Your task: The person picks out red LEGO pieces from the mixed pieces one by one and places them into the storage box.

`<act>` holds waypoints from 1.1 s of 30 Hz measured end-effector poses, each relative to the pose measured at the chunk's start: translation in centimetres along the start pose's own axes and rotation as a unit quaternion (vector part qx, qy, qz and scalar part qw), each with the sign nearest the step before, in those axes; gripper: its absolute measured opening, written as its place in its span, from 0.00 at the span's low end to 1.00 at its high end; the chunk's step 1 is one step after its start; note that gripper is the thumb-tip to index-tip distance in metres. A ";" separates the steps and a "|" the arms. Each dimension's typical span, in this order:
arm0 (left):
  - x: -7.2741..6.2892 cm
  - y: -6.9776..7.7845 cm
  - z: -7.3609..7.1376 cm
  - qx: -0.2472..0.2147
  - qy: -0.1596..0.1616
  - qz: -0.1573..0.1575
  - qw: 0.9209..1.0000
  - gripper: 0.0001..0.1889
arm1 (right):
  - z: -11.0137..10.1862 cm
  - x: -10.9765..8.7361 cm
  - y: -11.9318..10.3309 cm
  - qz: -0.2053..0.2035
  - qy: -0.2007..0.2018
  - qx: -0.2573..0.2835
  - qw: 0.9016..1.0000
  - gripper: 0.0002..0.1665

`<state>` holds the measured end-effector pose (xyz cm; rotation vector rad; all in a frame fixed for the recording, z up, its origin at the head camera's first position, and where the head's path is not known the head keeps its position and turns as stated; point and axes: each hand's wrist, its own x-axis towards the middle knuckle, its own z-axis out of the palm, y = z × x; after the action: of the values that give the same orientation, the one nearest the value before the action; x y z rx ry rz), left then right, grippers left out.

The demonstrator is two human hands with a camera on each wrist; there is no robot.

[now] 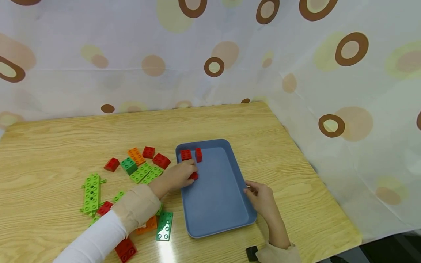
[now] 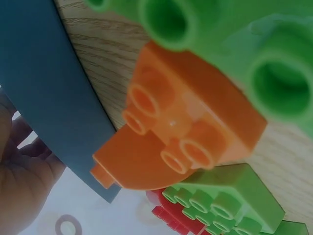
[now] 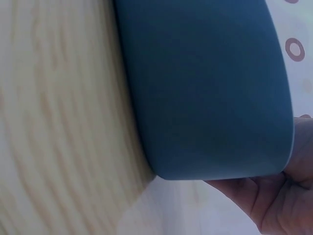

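A blue-grey tray (image 1: 215,204) lies on the wooden table. My left hand (image 1: 179,174) reaches over its left rim and pinches a red toy brick (image 1: 194,176) low inside it, partly hidden by the fingers. Just beyond those fingers, a red brick (image 1: 185,155) and a narrower red brick (image 1: 198,155) sit in the tray's far left corner. On the opposite side, my right hand (image 1: 261,197) grips the tray's right rim. The right wrist view has the tray's outer wall (image 3: 205,88) up close, with the right hand (image 3: 281,200) at its edge.
Loose bricks lie left of the tray: an orange one (image 1: 136,156), a dark green one (image 1: 129,166), a long light green piece (image 1: 91,193), a green plate (image 1: 164,225) and several reds. A small black object (image 1: 251,253) is by the right wrist. A patterned cloth (image 1: 131,54) hangs behind.
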<state>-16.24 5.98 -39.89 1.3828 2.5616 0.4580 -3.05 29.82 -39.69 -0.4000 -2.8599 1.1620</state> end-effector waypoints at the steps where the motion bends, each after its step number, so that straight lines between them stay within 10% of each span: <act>1: 0.0 0.0 0.0 -0.001 0.000 -0.001 1.000 0.10 | 0.0 0.0 0.0 0.000 0.000 0.001 1.000 0.17; 10: -1.1 -0.8 -1.0 -0.025 0.067 0.005 0.997 0.17 | 0.0 0.1 -0.1 -0.003 -0.007 0.005 1.000 0.17; 16: -1.7 -2.1 -3.3 -0.056 0.132 -0.049 0.988 0.19 | -0.2 -0.1 0.0 0.004 -0.010 0.004 1.000 0.18; 33: -3.3 -5.4 -2.8 -0.015 0.091 -0.142 0.986 0.19 | 0.0 -0.1 0.1 0.007 -0.008 -0.004 1.000 0.18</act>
<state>-19.48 -0.07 -39.14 0.9824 2.8249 0.5923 -2.88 29.89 -39.73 -0.4149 -2.8806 1.1604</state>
